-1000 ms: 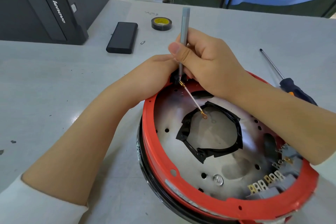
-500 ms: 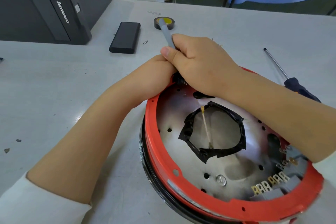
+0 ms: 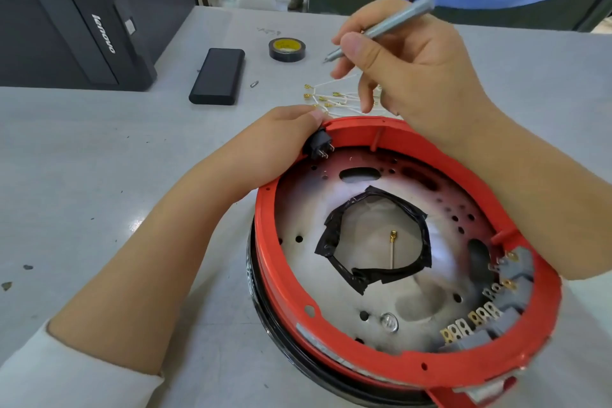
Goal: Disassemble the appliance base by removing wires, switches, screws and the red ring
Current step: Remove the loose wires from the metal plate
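On the table, left hand [image 3: 284, 139] gripping red ring [image 3: 281, 278] — fingertips hidden, right hand [image 3: 407, 66] pinching grey tool [image 3: 390, 25].

Bright even light, glare on metal, edges perhaps warped

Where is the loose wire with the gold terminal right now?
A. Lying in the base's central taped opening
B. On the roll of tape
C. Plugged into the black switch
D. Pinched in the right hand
A: the wire lies free inside the black-taped opening, touched by neither hand.
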`<action>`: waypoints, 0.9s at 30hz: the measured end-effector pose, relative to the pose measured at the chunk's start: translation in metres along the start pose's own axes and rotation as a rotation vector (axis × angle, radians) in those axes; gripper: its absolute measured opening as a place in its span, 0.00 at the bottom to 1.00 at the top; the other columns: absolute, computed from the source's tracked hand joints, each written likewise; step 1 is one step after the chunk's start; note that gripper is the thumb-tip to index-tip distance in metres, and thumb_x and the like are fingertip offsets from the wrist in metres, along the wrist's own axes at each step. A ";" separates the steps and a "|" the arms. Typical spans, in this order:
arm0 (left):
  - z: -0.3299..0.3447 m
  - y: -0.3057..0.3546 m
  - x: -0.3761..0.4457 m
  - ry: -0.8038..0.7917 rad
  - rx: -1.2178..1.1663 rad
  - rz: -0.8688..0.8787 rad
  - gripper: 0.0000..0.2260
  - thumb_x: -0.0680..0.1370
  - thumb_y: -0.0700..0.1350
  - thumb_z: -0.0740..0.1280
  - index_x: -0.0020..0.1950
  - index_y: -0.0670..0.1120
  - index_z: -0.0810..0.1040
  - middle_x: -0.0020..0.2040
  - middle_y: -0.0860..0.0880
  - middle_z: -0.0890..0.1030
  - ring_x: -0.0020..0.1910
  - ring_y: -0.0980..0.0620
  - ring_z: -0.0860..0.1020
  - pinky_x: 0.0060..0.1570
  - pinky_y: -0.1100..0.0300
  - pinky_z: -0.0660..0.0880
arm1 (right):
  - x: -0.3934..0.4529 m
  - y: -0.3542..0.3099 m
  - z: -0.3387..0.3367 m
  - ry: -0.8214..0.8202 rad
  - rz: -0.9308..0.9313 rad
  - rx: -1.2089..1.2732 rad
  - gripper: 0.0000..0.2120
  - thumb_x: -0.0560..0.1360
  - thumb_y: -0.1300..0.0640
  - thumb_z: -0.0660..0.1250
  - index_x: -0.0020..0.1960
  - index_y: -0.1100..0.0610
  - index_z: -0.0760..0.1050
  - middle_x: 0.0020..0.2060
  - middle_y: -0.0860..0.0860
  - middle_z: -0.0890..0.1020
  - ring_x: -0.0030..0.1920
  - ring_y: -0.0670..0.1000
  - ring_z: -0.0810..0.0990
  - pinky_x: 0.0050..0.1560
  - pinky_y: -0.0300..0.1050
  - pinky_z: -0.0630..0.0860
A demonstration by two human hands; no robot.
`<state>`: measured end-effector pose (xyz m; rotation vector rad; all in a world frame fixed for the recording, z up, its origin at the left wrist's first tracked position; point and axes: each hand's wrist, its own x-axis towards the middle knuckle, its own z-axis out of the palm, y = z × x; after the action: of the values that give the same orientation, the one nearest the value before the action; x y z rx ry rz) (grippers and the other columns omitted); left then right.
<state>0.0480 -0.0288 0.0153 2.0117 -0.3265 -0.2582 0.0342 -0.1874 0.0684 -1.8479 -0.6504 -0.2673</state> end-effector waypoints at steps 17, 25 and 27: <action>0.002 0.001 -0.004 0.039 0.122 0.044 0.18 0.82 0.51 0.53 0.45 0.40 0.74 0.40 0.48 0.73 0.40 0.52 0.69 0.46 0.57 0.67 | -0.072 -0.015 0.006 -0.673 0.045 -1.377 0.08 0.73 0.54 0.66 0.43 0.48 0.66 0.28 0.47 0.64 0.26 0.47 0.62 0.26 0.43 0.53; 0.002 -0.001 -0.003 0.048 0.132 0.072 0.18 0.82 0.50 0.53 0.51 0.39 0.76 0.43 0.48 0.75 0.42 0.53 0.71 0.49 0.58 0.68 | -0.071 -0.010 0.012 -0.703 0.228 -1.261 0.08 0.71 0.60 0.64 0.46 0.52 0.68 0.35 0.48 0.71 0.36 0.53 0.73 0.28 0.42 0.60; 0.002 -0.001 -0.003 0.054 0.133 0.082 0.18 0.82 0.50 0.53 0.50 0.39 0.76 0.42 0.48 0.74 0.41 0.53 0.70 0.47 0.60 0.67 | -0.071 -0.009 0.014 -0.697 0.268 -1.217 0.08 0.70 0.60 0.64 0.47 0.52 0.68 0.38 0.49 0.74 0.40 0.54 0.76 0.29 0.43 0.62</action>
<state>0.0443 -0.0293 0.0136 2.1265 -0.4002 -0.1327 -0.0306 -0.1941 0.0363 -3.2339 -0.7514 0.2622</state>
